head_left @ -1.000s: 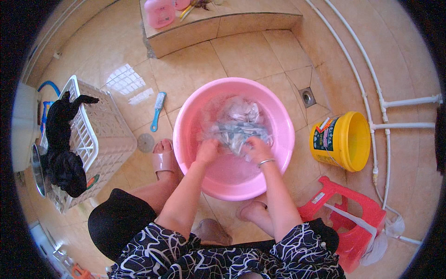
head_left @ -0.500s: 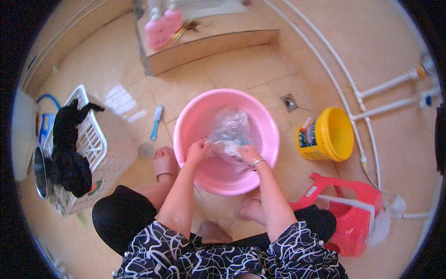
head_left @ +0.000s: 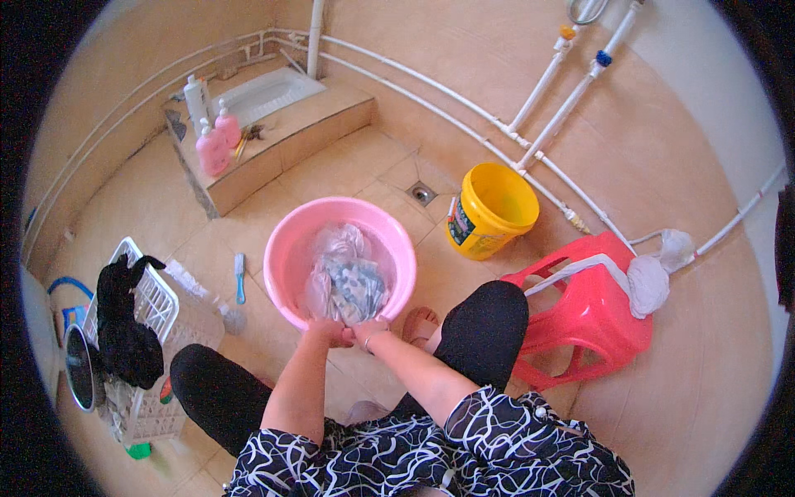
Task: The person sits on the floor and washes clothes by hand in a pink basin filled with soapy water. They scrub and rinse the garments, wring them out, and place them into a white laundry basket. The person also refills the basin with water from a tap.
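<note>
The left hand (head_left: 333,332) and right hand (head_left: 365,331) are meeting at the near rim of the pink basin (head_left: 280,269), their fingers appearing curled inward; whether they are gripping the near edge of the wet cloth (head_left: 354,286) cannot be told, their undersides being hidden. A second ago both were working well apart over the basin's middle; now they are lying side by side, and the cloth is spreading in a broader patch inside the basin, suggesting a pause or a change of hold in the handling. Around the basin, the tiled floor (head_left: 339,178) is carrying a blue-handled brush (head_left: 240,282) and a white basket (head_left: 171,311) with a black garment (head_left: 132,344) draping over it at left, and a yellow bucket (head_left: 483,236) and a red stool (head_left: 600,294) at right. Beyond, a raised step (head_left: 290,153) is bearing pink bottles (head_left: 213,153), while white pipes (head_left: 540,87) are running along the wall
</note>
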Available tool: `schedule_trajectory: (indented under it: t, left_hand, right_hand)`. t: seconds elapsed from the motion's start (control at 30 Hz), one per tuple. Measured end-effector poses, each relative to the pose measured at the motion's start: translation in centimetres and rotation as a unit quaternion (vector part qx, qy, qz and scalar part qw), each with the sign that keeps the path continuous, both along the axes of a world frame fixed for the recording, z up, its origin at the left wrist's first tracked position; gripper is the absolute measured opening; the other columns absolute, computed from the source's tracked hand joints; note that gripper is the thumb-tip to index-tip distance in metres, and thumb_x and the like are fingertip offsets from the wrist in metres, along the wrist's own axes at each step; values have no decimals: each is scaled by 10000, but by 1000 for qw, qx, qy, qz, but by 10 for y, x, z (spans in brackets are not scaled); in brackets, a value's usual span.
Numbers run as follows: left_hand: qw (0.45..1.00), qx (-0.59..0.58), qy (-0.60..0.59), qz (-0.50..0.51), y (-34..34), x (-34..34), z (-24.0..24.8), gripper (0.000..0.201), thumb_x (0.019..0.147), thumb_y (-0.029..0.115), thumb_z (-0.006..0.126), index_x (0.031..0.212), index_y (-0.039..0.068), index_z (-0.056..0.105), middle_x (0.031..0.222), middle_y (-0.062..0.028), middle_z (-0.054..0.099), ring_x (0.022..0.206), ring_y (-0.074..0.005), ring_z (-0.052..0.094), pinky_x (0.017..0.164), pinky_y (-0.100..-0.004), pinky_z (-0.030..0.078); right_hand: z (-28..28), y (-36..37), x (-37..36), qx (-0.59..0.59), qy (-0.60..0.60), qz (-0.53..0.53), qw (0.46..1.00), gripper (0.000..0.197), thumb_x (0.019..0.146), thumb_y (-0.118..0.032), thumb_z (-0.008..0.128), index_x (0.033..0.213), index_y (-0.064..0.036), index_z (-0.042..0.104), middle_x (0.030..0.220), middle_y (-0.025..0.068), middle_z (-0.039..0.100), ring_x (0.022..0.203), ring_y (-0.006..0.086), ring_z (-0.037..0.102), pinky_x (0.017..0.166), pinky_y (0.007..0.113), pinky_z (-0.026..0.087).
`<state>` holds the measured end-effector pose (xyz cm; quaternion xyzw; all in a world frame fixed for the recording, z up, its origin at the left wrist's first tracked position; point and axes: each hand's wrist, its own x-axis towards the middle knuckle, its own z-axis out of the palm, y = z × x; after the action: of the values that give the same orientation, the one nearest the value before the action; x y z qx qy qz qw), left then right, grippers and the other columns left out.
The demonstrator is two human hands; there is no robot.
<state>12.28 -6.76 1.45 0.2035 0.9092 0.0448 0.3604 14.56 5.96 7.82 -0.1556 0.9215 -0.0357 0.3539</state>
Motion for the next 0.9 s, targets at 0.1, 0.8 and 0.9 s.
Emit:
schedule_trajectory:
  t: [0.1, 0.8, 0.9]
  left_hand:
    - [998, -44, 24, -35, -5, -8, -34, 326, 724, 355, 506, 979, 156, 549, 1025, -50, 535, 973, -222, 489, 807, -419, 362]
    - [995, 46, 31, -85, 12, -9, 2, 219, 669, 183, 527, 873, 111, 561, 933, -92, 537, 902, -261, 481, 757, -396, 403]
    - [996, 33, 39, -75, 9, -9, 12, 224, 664, 164, 526, 884, 123, 547, 903, -93, 538, 886, -252, 488, 737, -392, 410]
  right_hand:
    - [-27, -14, -5, 56, 23, -61, 996, 329, 793, -267, 359, 1067, -140, 489, 1025, 102, 531, 940, 267, 510, 782, 451, 357]
    - [-58, -4, -57, 78, -117, 324, 936, 273, 554, -172, 630, 811, -83, 603, 837, 98, 590, 791, 235, 566, 674, 332, 452]
    - [-29, -8, -58, 54, -109, 358, 926, 207, 597, -159, 591, 787, -78, 600, 805, 97, 595, 756, 235, 574, 640, 335, 458]
